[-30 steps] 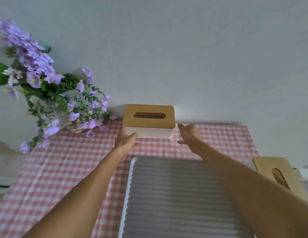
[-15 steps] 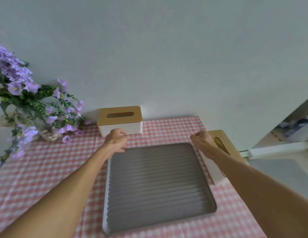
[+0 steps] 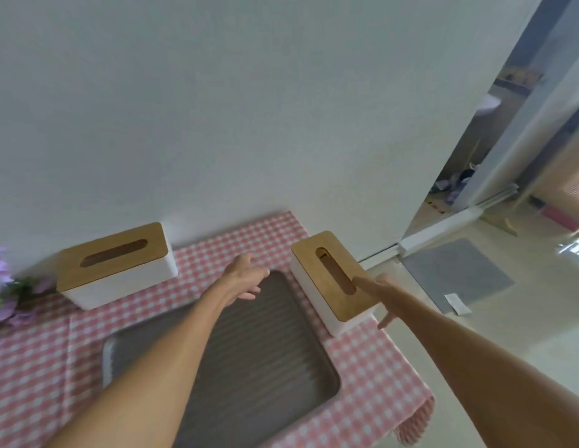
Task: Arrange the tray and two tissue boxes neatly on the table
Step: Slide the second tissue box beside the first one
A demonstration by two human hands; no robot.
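A grey ribbed tray (image 3: 268,360) with a white rim lies in the middle of the pink checked tablecloth (image 3: 372,376). One white tissue box with a wooden lid (image 3: 116,263) stands against the wall at the back left. A second, similar tissue box (image 3: 330,279) sits at the table's right edge, turned lengthwise. My left hand (image 3: 246,281) hovers open over the tray's far edge, between the two boxes. My right hand (image 3: 381,295) is spread open at the right box's near right corner, fingers on its lid and side.
Purple artificial flowers (image 3: 3,286) stand at the far left by the wall. The table's right edge drops to a pale floor with a grey mat (image 3: 456,273). A doorway with a sliding track (image 3: 443,221) opens to the right.
The view has swung right. My left hand left the back-left box and moved right over the tray. My right hand moved onto the right box, fingers spread.
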